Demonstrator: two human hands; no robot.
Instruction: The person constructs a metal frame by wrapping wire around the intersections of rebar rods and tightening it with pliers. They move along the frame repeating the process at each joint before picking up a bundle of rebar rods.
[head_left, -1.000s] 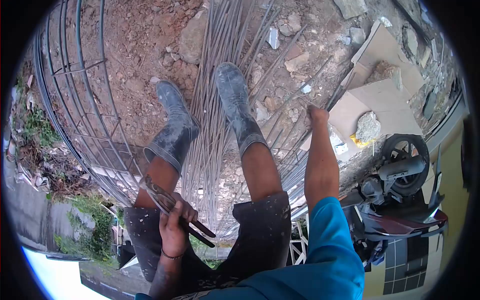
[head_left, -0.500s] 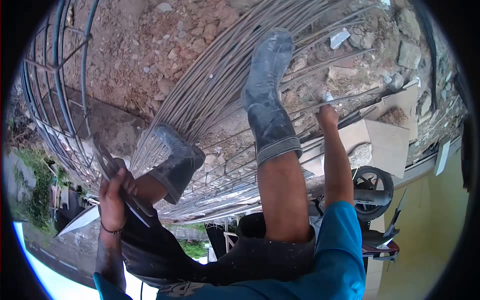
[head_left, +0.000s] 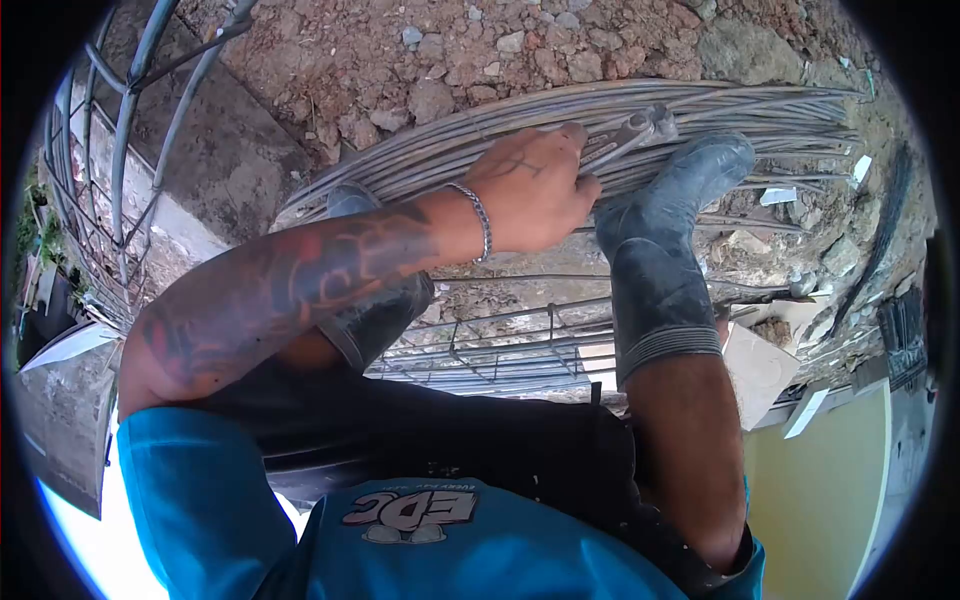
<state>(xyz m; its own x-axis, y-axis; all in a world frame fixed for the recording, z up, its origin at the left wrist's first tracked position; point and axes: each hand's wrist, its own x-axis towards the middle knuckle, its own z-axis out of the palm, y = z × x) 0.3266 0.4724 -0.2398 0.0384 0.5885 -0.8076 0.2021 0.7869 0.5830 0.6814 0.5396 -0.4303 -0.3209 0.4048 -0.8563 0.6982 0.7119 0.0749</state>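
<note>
My left hand (head_left: 530,190), with a bracelet at the wrist, reaches across the middle with its fingers closed round a grey metal pincer-like tool (head_left: 640,128). The tool's rounded head points right, over a bundle of long steel rods (head_left: 450,135) on the ground. Beside the head is the toe of a dusty rubber boot (head_left: 665,250). Most of my right arm is hidden behind the leg on the right. A small skin-coloured patch at that boot's right edge may be part of my right hand; its fingers cannot be made out.
Bent bar cages (head_left: 125,130) stand at the left beside a concrete slab (head_left: 215,130). Tied bar mesh (head_left: 500,345) lies below the rods. Rubble (head_left: 560,50) covers the ground beyond. Cardboard (head_left: 760,370) and a yellow wall (head_left: 820,490) are at the right.
My left hand has swung from the far left to over the rod bundle, bringing the tool. My right hand, seen by the rods before, is now mostly hidden. The view has shifted.
</note>
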